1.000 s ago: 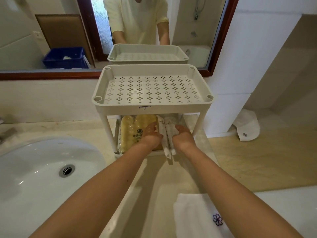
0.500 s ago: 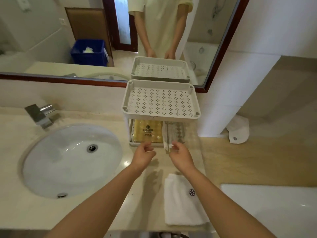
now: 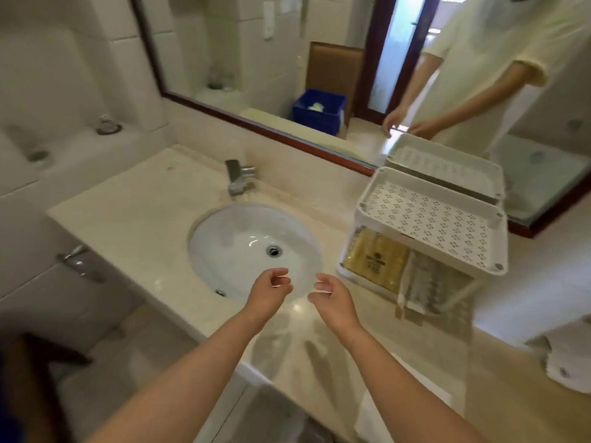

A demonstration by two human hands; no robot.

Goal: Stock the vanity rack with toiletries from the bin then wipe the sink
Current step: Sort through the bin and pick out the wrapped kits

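Perforated plastic rack [image 3: 431, 219], oval glossy sink [image 3: 243, 244]

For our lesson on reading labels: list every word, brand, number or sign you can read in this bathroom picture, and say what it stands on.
No text here reads for certain.
On the yellow packet in the rack: a dark logo with print under it, too blurred to read.
On the white packets beside it: patterned print, too blurred.
On the towel at right: a small dark emblem, no legible letters.
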